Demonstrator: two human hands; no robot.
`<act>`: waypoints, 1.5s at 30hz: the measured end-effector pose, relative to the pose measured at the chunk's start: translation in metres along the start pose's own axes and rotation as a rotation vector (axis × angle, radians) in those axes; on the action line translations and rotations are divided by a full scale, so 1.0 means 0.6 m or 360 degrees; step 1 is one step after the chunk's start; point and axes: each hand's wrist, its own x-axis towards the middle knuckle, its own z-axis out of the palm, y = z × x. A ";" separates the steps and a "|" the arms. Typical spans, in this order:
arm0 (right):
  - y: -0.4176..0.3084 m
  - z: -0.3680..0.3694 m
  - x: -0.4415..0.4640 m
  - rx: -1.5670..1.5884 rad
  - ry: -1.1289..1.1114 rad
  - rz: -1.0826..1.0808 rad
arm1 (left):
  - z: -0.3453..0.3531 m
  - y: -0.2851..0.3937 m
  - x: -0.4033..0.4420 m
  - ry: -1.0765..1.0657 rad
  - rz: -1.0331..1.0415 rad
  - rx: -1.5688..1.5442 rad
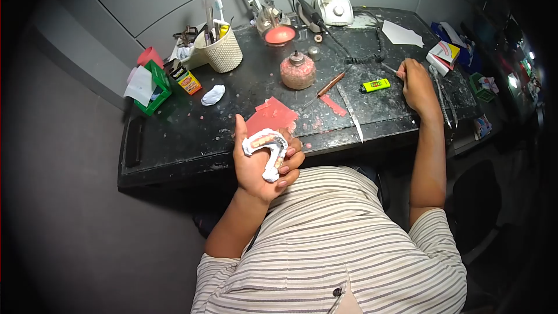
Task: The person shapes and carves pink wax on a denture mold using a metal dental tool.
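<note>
My left hand (249,168) is raised in front of the table edge, palm up, with its fingers curled round a dental model (271,150). The model is a white horseshoe shape with pinkish-yellow teeth and a dark metallic part on one side. At the right of the table, my right hand (416,88) is closed, with a thin grey tool (390,69) at its fingertips. What else lies inside that grip is hidden. A yellow-green lighter (375,85) lies just left of it. Behind the model is a pink wax sheet (272,116).
On the black table (174,139) are a glass burner (298,71), a brown-handled tool (331,84), a knife blade (351,113), a white cup of tools (225,52), a green box (154,90) and a white drill unit (333,9). Metal pliers-like tools (444,96) lie at right.
</note>
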 end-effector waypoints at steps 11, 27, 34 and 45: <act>-0.096 -0.091 -0.064 0.2654 0.0043 -0.0133 | 0.015 -0.020 0.008 0.0206 0.0186 0.0786; -0.264 -0.082 -0.140 0.2580 -0.0115 -0.0082 | 0.005 -0.037 0.004 0.0027 0.0898 0.1427; -0.294 -0.074 -0.145 0.1701 -0.0190 -0.0654 | -0.002 -0.043 0.009 -0.0056 0.1483 0.2917; -0.310 -0.059 -0.151 0.1729 -0.0247 -0.0708 | 0.005 -0.041 0.006 -0.0127 0.0902 0.2612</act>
